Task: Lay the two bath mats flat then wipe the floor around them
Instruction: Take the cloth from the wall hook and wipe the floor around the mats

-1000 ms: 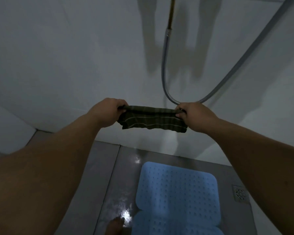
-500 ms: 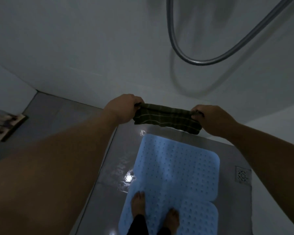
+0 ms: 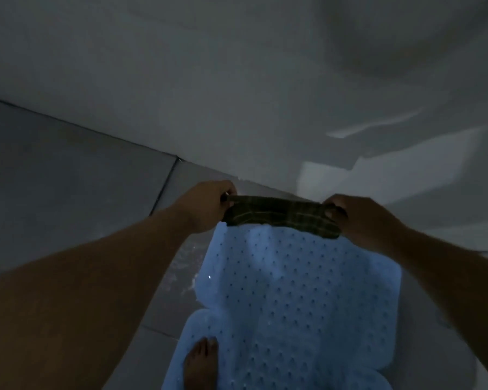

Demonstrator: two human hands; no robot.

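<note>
Left hand (image 3: 209, 205) and right hand (image 3: 361, 218) each clench one end of a dark striped cloth (image 3: 282, 215), stretched between them above the far edge of a blue perforated bath mat (image 3: 299, 299) lying on wet grey floor tiles (image 3: 76, 187), bare foot (image 3: 200, 361) at its near left edge.

This is a home bathroom, most likely a shower corner. Plain pale walls (image 3: 237, 80) meet a floor (image 3: 68, 178) of large grey tiles, with a grout line running toward the wall's foot. Below the grips lies a light-blue rubber bath mat (image 3: 293, 291) dotted with small holes, flat on the tiles. A bare foot (image 3: 200, 361) stands at its edge, and the tile beside it glistens wet.
</note>
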